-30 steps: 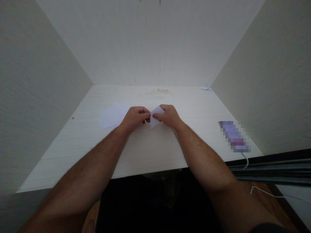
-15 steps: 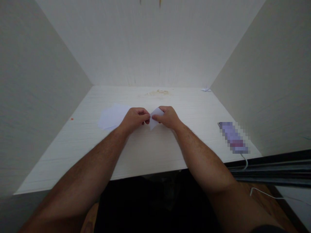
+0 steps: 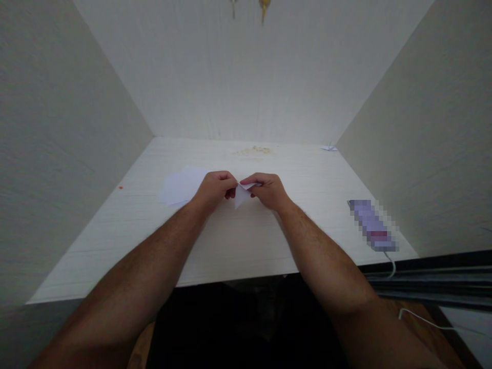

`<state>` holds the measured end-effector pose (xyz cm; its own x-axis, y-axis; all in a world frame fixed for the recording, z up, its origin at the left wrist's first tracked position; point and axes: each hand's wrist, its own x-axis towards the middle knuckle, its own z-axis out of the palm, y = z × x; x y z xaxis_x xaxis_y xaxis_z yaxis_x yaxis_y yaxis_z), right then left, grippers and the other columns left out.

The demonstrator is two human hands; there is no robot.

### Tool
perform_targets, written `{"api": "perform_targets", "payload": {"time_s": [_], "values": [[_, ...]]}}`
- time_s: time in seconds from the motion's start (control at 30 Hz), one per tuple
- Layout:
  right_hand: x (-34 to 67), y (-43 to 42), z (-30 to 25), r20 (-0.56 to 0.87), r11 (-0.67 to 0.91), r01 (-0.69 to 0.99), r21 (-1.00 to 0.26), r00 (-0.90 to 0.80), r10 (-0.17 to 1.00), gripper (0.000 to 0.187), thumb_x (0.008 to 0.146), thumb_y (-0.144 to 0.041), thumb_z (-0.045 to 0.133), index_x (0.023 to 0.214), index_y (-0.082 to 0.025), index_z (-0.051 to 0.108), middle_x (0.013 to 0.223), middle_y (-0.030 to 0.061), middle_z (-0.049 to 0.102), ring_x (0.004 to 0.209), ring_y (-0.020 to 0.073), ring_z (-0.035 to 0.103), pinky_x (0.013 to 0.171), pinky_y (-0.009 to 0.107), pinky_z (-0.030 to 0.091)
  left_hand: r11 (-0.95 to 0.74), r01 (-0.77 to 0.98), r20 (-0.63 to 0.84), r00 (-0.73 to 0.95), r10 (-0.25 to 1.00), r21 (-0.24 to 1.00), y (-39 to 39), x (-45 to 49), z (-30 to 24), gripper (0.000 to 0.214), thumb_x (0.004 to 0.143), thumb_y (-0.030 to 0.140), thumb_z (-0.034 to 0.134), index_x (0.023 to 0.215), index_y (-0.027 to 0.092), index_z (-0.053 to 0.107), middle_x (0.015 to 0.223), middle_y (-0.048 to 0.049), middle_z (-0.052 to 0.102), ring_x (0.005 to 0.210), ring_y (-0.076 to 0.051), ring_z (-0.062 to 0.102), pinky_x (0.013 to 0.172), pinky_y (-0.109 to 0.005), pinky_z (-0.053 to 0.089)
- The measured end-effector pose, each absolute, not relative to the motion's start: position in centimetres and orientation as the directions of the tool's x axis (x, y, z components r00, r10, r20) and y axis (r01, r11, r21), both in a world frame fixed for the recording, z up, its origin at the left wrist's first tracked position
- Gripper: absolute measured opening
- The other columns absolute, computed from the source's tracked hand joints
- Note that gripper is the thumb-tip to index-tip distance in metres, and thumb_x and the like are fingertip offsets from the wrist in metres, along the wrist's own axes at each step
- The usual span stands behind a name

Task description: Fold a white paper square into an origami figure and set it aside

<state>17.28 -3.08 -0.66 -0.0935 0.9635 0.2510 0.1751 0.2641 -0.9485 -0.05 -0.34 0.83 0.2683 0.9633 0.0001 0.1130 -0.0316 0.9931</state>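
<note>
A small folded piece of white paper (image 3: 241,196) is held up between my two hands, above the middle of the table. My left hand (image 3: 219,188) pinches its left edge between thumb and fingers. My right hand (image 3: 268,189) grips the other side, thumb and forefinger closed on a flap that stands up from the rest. Fingers hide part of the paper's folds. Just left of my left hand lie loose white paper sheets (image 3: 180,185), partly covered by that hand and wrist.
The white table (image 3: 238,246) has walls on three sides. A blurred-out phone (image 3: 372,225) with a white cable (image 3: 392,266) lies at the right. A small folded white paper shape (image 3: 329,147) sits in the back right corner. Pale crumbs or stains (image 3: 257,150) mark the back.
My right fingers have shifted on the paper, and a flap that lay flat now stands raised toward my right hand. The whole view has tilted slightly.
</note>
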Motion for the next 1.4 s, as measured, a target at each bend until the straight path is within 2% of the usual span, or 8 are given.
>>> {"api": "perform_targets", "payload": {"time_s": [0.17, 0.37, 0.73, 0.87, 1.0, 1.17, 1.4], "values": [[17.3, -2.8, -0.8, 0.249, 0.258, 0.139, -0.956, -0.082, 0.965, 0.019, 0.066, -0.015, 0.060, 0.077, -0.018, 0.074, 0.063, -0.0024, 0.066, 0.053, 0.0087, 0.058, 0.052, 0.022, 0.049, -0.017, 0.084, -0.005, 0.260, 0.966, 0.996, -0.3, 0.1, 0.7, 0.009, 0.062, 0.020, 0.063, 0.054, 0.017, 0.058, 0.044, 0.0007, 0.055, 0.041, -0.010, 0.046, 0.044, -0.024, 0.032], [17.2, -2.7, -0.6, 0.246, 0.249, 0.023, -0.968, -0.084, 0.966, 0.013, 0.062, -0.013, 0.061, 0.070, -0.018, 0.071, 0.061, -0.0031, 0.066, 0.053, 0.0095, 0.061, 0.052, 0.023, 0.053, 0.040, 0.005, -0.040, 0.252, 0.967, 0.999, -0.3, 0.3, 0.7, 0.008, 0.060, 0.019, 0.062, 0.054, 0.016, 0.056, 0.044, 0.0024, 0.053, 0.039, -0.009, 0.045, 0.043, -0.023, 0.032], [17.3, -3.1, 0.0, 0.234, 0.235, 0.005, -0.972, -0.065, 0.970, 0.010, 0.064, -0.014, 0.063, 0.071, -0.017, 0.070, 0.062, -0.0023, 0.067, 0.054, 0.0104, 0.063, 0.054, 0.026, 0.056, 0.162, -0.067, -0.123, 0.392, 0.912, 0.985, -0.6, 0.0, 1.2, 0.014, 0.065, 0.027, 0.068, 0.064, 0.015, 0.060, 0.054, 0.0005, 0.059, 0.045, -0.009, 0.050, 0.044, -0.022, 0.035], [17.5, -3.3, 0.3, 0.216, 0.215, -0.021, -0.976, -0.110, 0.970, 0.011, 0.065, -0.017, 0.066, 0.075, -0.017, 0.070, 0.066, -0.0013, 0.069, 0.058, 0.0111, 0.064, 0.056, 0.026, 0.056, 0.111, -0.009, -0.100, 0.360, 0.927, 0.994, -0.4, -0.1, 1.0, 0.017, 0.063, 0.027, 0.073, 0.063, 0.015, 0.061, 0.053, 0.0012, 0.058, 0.045, -0.008, 0.049, 0.045, -0.022, 0.035], [17.6, -3.4, 0.6, 0.147, 0.133, -0.084, -0.987, -0.175, 0.974, 0.029, 0.066, -0.024, 0.069, 0.094, -0.017, 0.069, 0.073, -0.0008, 0.070, 0.061, 0.0123, 0.065, 0.054, 0.026, 0.056, 0.054, 0.028, -0.060, 0.320, 0.946, 0.998, -0.3, -0.2, 1.1, 0.017, 0.064, 0.027, 0.072, 0.061, 0.015, 0.060, 0.052, 0.0012, 0.058, 0.044, -0.008, 0.049, 0.045, -0.023, 0.036], [17.5, -3.4, 0.6, 0.052, 0.056, 0.024, -0.998, -0.141, 0.989, 0.027, 0.070, -0.030, 0.071, 0.092, -0.014, 0.068, 0.057, -0.0005, 0.065, 0.049, 0.0112, 0.061, 0.049, 0.023, 0.049, -0.013, 0.077, -0.010, 0.284, 0.959, 0.997, -0.2, -0.2, 1.2, 0.017, 0.066, 0.028, 0.069, 0.060, 0.015, 0.060, 0.051, 0.0014, 0.057, 0.044, -0.008, 0.048, 0.044, -0.023, 0.036], [17.5, -3.5, 0.7, 0.061, 0.073, 0.090, -0.993, -0.123, 0.990, 0.029, 0.071, -0.024, 0.070, 0.097, -0.013, 0.070, 0.057, -0.0009, 0.066, 0.050, 0.0106, 0.061, 0.049, 0.022, 0.046, -0.021, 0.097, -0.006, 0.268, 0.963, 0.995, -0.3, -0.1, 1.2, 0.019, 0.067, 0.031, 0.070, 0.061, 0.016, 0.060, 0.053, 0.0015, 0.056, 0.046, -0.009, 0.049, 0.045, -0.023, 0.039]]}}
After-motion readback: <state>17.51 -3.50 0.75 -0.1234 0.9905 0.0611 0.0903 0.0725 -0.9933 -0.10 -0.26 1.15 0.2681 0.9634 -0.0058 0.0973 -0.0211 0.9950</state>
